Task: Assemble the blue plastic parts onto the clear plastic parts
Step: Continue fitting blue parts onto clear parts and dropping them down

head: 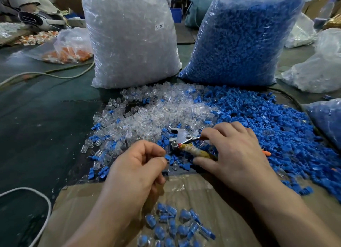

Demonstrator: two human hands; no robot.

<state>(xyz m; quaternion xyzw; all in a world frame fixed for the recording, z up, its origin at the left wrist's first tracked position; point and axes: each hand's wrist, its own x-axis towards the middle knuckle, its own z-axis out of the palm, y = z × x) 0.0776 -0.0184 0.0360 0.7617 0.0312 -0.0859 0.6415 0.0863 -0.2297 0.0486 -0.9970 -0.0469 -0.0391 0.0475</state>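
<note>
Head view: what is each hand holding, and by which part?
Left hand pinches a small blue plastic part between thumb and forefinger, one end showing. Right hand grips the metal pliers-like tool by its handles, one cloth-wrapped.

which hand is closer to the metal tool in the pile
Right. The right hand grips the metal tool by its handles; the left hand is just lower left of it, pinching a blue part.

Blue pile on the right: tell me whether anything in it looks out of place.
One orange piece lies in the blue pile, just right of the right hand; it looks like a stray, matching the orange parts in the bag at far left.
</note>
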